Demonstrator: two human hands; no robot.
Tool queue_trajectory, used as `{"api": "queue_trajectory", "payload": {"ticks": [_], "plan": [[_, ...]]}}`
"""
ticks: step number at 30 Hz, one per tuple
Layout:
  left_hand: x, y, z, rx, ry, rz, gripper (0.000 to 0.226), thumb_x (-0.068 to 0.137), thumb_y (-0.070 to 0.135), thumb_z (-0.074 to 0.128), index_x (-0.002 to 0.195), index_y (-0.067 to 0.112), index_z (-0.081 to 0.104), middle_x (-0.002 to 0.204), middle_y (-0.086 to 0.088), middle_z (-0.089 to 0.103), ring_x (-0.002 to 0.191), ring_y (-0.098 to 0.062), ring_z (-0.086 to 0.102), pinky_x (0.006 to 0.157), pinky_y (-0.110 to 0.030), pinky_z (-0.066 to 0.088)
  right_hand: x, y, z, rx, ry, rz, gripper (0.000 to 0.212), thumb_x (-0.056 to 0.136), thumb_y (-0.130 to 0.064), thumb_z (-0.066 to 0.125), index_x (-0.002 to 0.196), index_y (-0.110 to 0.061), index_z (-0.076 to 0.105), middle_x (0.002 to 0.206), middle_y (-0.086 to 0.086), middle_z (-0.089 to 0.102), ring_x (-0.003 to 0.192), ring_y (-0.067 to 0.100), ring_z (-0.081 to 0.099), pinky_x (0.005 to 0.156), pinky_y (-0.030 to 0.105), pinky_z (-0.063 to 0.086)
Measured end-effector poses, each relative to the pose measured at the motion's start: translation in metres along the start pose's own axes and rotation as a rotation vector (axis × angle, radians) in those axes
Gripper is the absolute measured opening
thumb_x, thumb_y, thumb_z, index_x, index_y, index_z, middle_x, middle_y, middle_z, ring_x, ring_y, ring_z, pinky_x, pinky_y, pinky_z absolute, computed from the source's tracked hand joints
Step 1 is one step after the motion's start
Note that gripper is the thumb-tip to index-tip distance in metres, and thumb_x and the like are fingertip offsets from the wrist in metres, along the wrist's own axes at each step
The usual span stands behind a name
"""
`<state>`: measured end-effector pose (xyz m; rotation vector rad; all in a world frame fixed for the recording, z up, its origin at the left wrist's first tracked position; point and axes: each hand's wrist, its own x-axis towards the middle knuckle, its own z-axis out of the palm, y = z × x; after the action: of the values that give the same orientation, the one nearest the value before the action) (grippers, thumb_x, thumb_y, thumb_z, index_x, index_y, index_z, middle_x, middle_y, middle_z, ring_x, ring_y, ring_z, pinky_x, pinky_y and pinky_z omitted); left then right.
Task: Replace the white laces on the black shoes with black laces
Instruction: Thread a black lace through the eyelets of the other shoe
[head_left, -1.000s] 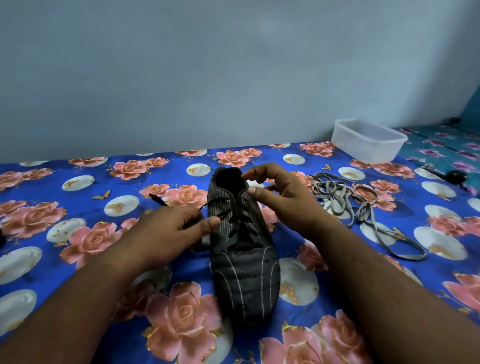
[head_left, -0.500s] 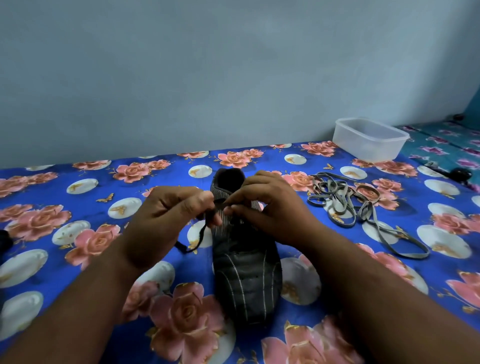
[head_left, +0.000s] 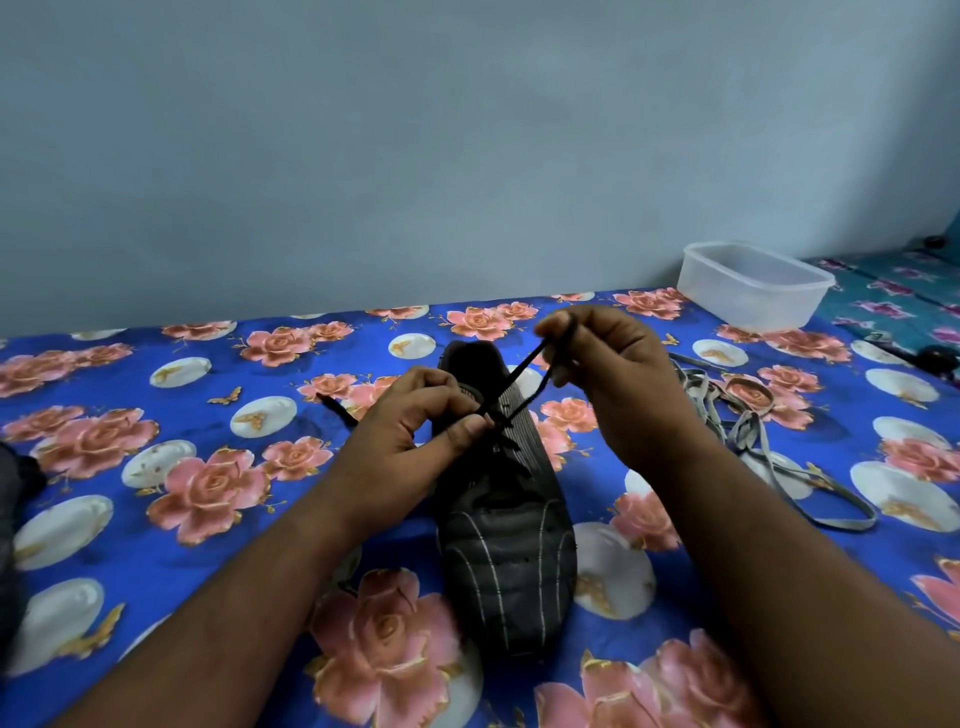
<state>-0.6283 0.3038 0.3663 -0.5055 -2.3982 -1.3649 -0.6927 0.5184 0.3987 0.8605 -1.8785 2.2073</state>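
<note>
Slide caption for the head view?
Both hands, left hand and right hand, pull a black lace through the black shoe.

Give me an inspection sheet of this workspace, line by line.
Surface: blue cloth printed with pink roses covers the work area.
Job's things: black striped shoe lies toe toward the camera; thin black lace is threaded through it; removed pale flat laces lie piled right of the shoe.
Clutter: clear plastic tub at far right; dark object at left edge, unidentifiable.
Hands: left hand pinches the lace at the eyelets; right hand pinches it, raised.
Cables: nothing seen.
Surroundings: plain pale wall behind.
</note>
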Motion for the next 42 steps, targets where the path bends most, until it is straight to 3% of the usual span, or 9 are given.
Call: {"api": "queue_trajectory", "payload": {"ticks": [13, 17, 20, 23, 25, 29, 31, 39, 42], "plan": [[-0.001, 0.004, 0.002, -0.010, 0.012, -0.005, 0.011, 0.088, 0.040, 0.068, 0.084, 0.031, 0.074, 0.098, 0.012, 0.056, 0.097, -0.010, 0.058, 0.081, -0.006, 0.035, 0.019, 0.016, -0.071, 0.110, 0.521, 0.406, 0.021, 0.095, -0.039, 0.067, 0.094, -0.020, 0.074, 0.074, -0.009, 0.065, 0.058, 0.010, 0.046, 0.054, 0.024, 0.042], [-0.001, 0.005, 0.004, -0.012, 0.027, -0.011, 0.013, 0.088, 0.040, 0.066, 0.085, 0.031, 0.073, 0.099, 0.009, 0.057, 0.097, -0.010, 0.057, 0.083, -0.008, 0.037, 0.020, 0.020, -0.080, 0.169, 0.593, 0.527, 0.016, 0.096, -0.022, 0.068, 0.110, -0.015, 0.070, 0.086, 0.000, 0.070, 0.058, 0.012, 0.048, 0.053, 0.025, 0.046], [0.000, 0.005, 0.008, 0.022, 0.061, -0.009, 0.021, 0.089, 0.046, 0.063, 0.091, 0.028, 0.075, 0.102, 0.009, 0.058, 0.102, -0.011, 0.058, 0.088, -0.012, 0.040, 0.019, 0.021, -0.082, -0.165, 0.612, 0.479, 0.045, 0.093, 0.002, 0.062, 0.130, -0.022, 0.056, 0.108, 0.008, 0.065, 0.071, 0.022, 0.059, 0.065, 0.038, 0.053], [0.001, 0.006, 0.011, 0.035, 0.090, -0.004, 0.021, 0.089, 0.043, 0.062, 0.096, 0.027, 0.074, 0.104, 0.009, 0.059, 0.104, -0.011, 0.059, 0.089, -0.013, 0.041, 0.016, 0.021, -0.071, -0.951, 0.477, 0.243, 0.064, 0.080, 0.006, 0.057, 0.132, -0.031, 0.057, 0.132, 0.004, 0.054, 0.116, 0.029, 0.054, 0.091, 0.046, 0.049], [0.001, 0.006, 0.013, 0.054, 0.103, 0.023, 0.020, 0.090, 0.044, 0.062, 0.096, 0.029, 0.073, 0.101, 0.012, 0.059, 0.100, -0.011, 0.059, 0.089, -0.017, 0.043, 0.013, 0.017, -0.054, -1.163, 0.314, 0.088, 0.060, 0.077, 0.000, 0.058, 0.124, -0.037, 0.063, 0.130, -0.004, 0.057, 0.126, 0.025, 0.044, 0.101, 0.048, 0.041], [0.002, 0.005, 0.014, 0.091, 0.132, 0.065, 0.025, 0.089, 0.050, 0.059, 0.097, 0.031, 0.072, 0.099, 0.015, 0.059, 0.097, -0.009, 0.059, 0.089, -0.032, 0.048, 0.004, 0.009, -0.019, -0.830, -0.192, -0.179, 0.024, 0.094, -0.033, 0.056, 0.113, -0.038, 0.071, 0.114, -0.018, 0.062, 0.119, 0.004, 0.047, 0.106, 0.030, 0.034], [0.003, 0.005, 0.014, 0.122, 0.142, 0.072, 0.027, 0.090, 0.052, 0.058, 0.098, 0.031, 0.074, 0.099, 0.014, 0.059, 0.098, -0.011, 0.059, 0.088, -0.040, 0.049, 0.000, 0.010, -0.005, -0.838, -0.318, -0.225, 0.030, 0.098, -0.047, 0.051, 0.111, -0.034, 0.074, 0.112, -0.016, 0.064, 0.116, 0.009, 0.049, 0.103, 0.031, 0.035], [0.002, 0.009, 0.014, 0.229, 0.149, 0.057, 0.029, 0.086, 0.056, 0.059, 0.093, 0.033, 0.076, 0.097, 0.008, 0.056, 0.101, -0.015, 0.055, 0.087, -0.039, 0.046, 0.000, 0.012, -0.005, -0.796, -0.417, -0.221, 0.003, 0.094, -0.048, 0.060, 0.093, -0.045, 0.059, 0.097, -0.009, 0.068, 0.100, 0.011, 0.051, 0.093, 0.031, 0.041], [0.000, 0.010, 0.014, 0.190, 0.151, 0.020, 0.027, 0.082, 0.056, 0.061, 0.089, 0.034, 0.076, 0.098, 0.009, 0.056, 0.103, -0.014, 0.056, 0.090, -0.038, 0.046, 0.000, 0.011, -0.009, -0.725, -0.451, -0.118, 0.013, 0.095, -0.039, 0.065, 0.087, -0.046, 0.059, 0.092, -0.016, 0.065, 0.099, 0.009, 0.055, 0.093, 0.033, 0.043]]}}
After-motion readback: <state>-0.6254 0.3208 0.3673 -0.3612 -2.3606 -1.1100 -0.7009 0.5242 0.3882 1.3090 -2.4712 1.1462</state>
